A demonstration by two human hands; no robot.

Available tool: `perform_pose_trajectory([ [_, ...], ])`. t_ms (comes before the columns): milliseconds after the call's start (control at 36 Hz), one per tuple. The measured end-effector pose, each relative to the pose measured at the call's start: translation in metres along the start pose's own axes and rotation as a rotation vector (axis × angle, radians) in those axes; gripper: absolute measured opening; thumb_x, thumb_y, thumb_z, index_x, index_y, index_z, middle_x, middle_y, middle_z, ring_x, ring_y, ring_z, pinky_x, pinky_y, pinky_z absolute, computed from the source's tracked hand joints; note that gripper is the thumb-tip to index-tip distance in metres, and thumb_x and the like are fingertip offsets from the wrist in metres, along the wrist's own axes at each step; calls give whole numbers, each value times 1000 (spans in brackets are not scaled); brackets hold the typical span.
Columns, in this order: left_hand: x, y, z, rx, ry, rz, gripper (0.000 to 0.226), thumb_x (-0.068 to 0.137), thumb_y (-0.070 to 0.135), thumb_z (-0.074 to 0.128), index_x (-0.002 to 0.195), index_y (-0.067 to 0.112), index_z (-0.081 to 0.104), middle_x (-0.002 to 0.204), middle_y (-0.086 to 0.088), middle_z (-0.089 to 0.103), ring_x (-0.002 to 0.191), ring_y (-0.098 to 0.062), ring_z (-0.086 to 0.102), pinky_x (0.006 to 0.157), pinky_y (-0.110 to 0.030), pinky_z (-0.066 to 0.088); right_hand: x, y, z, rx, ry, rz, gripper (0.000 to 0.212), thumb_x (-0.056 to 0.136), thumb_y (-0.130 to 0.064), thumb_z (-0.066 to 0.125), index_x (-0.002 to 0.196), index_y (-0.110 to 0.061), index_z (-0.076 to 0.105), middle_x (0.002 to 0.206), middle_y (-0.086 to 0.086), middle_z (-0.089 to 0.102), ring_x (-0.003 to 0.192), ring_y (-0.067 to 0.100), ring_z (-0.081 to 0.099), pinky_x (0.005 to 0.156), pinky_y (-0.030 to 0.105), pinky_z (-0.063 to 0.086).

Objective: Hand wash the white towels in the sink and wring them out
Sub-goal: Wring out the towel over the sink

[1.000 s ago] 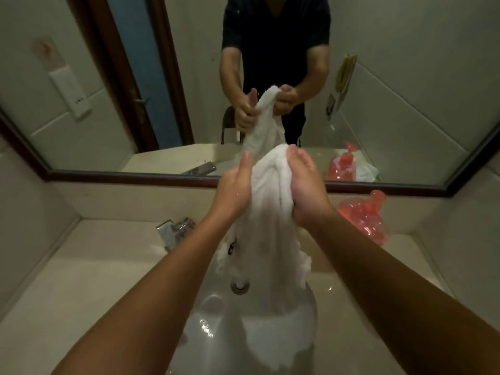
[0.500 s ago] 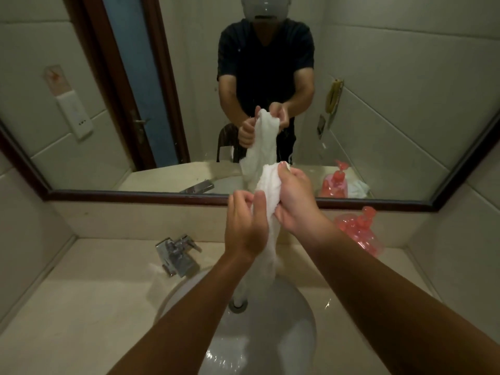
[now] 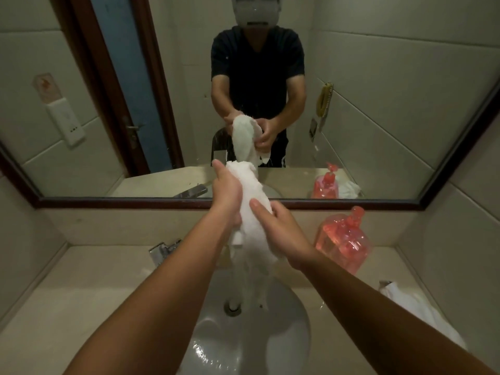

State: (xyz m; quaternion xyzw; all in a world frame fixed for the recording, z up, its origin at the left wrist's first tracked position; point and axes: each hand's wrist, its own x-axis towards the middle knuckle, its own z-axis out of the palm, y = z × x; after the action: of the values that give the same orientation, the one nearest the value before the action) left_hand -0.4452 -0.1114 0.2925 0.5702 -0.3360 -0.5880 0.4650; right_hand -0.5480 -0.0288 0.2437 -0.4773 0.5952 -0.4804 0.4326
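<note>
yr arms stretched fwd, yr L hand [image 3: 226,194] gripping the towel [image 3: 253,190] near its top, yr R hand [image 3: 282,235] wrapped round it just below, thumb across front

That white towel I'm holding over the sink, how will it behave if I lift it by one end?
Probably floppy: below the left hand and right hand the towel hangs limp toward the sink. Likely heavy for its size, since it looks soaked and water seems to run off its lower end.

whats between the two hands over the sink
The white towel, bunched into a roll: the left hand grips it higher, the right hand lower, seen in the head view.
</note>
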Motion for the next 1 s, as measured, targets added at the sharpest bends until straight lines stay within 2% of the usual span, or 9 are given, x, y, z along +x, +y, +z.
perform_pose_trajectory([
  [111,-9,6,0,-3,-131,24,87,106,71,15,134,6,65,104,-17,80,101,-32,75,86,-42,61,5,-2,-1,-23,71,-65,39,108,-53,54,129,-23,66,117,-5,74,105,8,71,92,34,58],
  [194,-12,4,-2,8,-222,60,93,106,71,13,139,1,63,126,-24,65,110,-34,74,94,-46,59,18,-14,2,117,162,-10,44,107,-59,51,136,-28,62,126,-2,72,116,20,69,105,51,56],
  [278,-15,-5,-7,19,-243,122,92,102,77,18,124,7,73,107,-17,79,98,-30,78,90,-47,61,32,-33,5,413,169,151,34,107,-60,50,121,-33,64,122,5,75,112,30,73,102,56,58],
  [361,-19,-20,-12,32,-246,253,93,89,86,25,122,13,73,107,-10,80,106,-29,76,99,-54,59,40,-33,9,673,146,273,38,110,-52,50,128,-21,64,117,16,78,106,39,77,98,63,59],
  [417,-21,-31,-19,29,-277,366,97,89,90,24,134,15,66,122,-9,75,115,-24,73,96,-43,61,40,-27,9,751,132,306,47,109,-52,50,135,-14,63,117,20,78,107,43,76,100,66,57],
  [556,-8,-64,-38,270,-230,743,71,98,73,28,137,24,62,130,1,66,115,-6,65,91,-21,54,40,-35,6,824,131,372,51,112,-42,49,132,2,65,119,25,76,112,41,75,105,57,57],
  [722,-19,-34,-13,178,30,609,62,113,52,17,91,24,68,86,4,73,72,7,67,62,-12,50,32,-39,3,805,39,296,47,113,-27,50,138,12,57,127,31,71,119,40,73,110,54,55],
  [889,-3,7,-6,382,87,652,79,114,53,17,83,8,74,77,-4,71,77,-14,66,62,-22,41,17,-42,-22,382,150,48,43,105,-40,65,110,2,74,95,18,79,85,29,77,73,34,65],
  [1000,-2,26,5,431,-1,584,89,111,61,14,92,-1,76,85,-17,75,83,-25,71,79,-40,56,9,-40,-22,295,122,-113,48,97,-37,76,133,-19,48,103,16,77,84,23,76,70,33,63],
])
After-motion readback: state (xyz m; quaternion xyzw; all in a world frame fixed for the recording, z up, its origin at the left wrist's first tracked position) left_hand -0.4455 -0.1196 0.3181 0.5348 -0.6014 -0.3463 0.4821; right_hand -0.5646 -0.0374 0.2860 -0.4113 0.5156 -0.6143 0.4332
